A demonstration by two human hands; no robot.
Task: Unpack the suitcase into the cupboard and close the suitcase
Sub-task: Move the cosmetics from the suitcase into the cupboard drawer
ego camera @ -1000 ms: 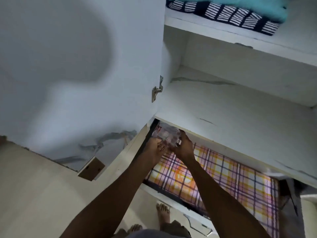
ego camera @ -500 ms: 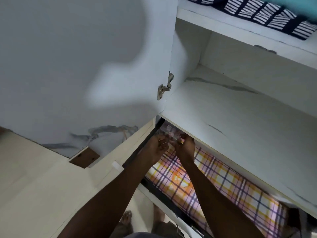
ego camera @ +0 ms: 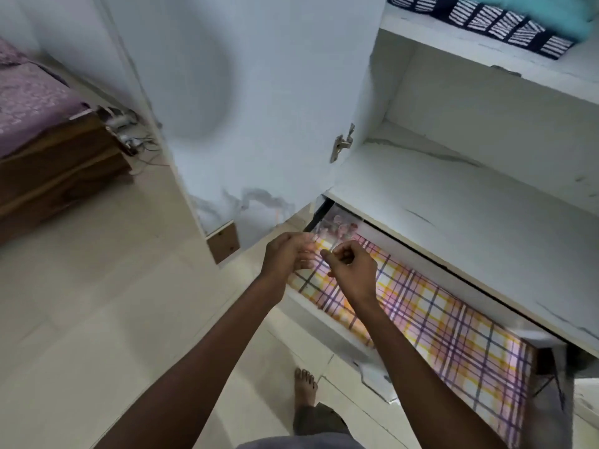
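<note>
We record a white cupboard [ego camera: 486, 196] filling the field above and to the right of the hands, its open door [ego camera: 246, 102] standing above the left hand. Below the right hand and running away to its right we list a pulled-out drawer [ego camera: 324, 314] lined with checked paper [ego camera: 437, 322] in orange, pink and purple. Far to the left of the left hand sits a wooden bed [ego camera: 55, 166] under a purple cover. High above and right of the right hand, on an upper shelf [ego camera: 486, 50], lie a folded striped cloth [ego camera: 479, 22] and a teal cloth [ego camera: 547, 14]. Just beyond both hands, in the drawer's far left corner, we note a small clear packet [ego camera: 337, 226], its contents blurred. Left hand [ego camera: 287, 256]: fingers loosely bent, nothing plainly held. Right hand [ego camera: 351, 270]: fingers curled inward near the packet's near edge; we cannot tell whether it has a grip. A bare foot [ego camera: 304, 388] stands on the floor below the hands.
</note>
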